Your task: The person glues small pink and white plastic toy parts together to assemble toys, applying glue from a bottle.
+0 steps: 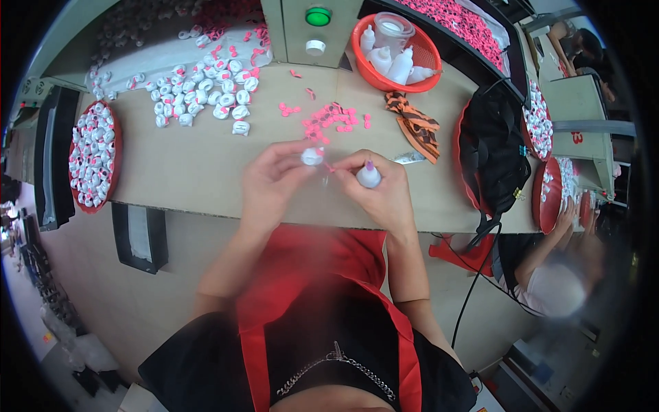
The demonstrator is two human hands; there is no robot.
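My left hand pinches a small white rounded piece with a bit of pink on it, held above the table near its front edge. Close beside it, my right hand is closed round a white squeeze bottle with a purple tip. Between that hand's thumb and forefinger is a small pink piece, just apart from the white one. A loose cluster of flat pink pieces lies on the table beyond my hands. Many white pieces with pink parts are spread at the far left.
A red basket holds squeeze bottles and a jar. Nearby lies an orange-and-black cloth. A red bowl of white pieces stands left; a black bag sits right. A grey box with a green button stands behind. Other people work at right.
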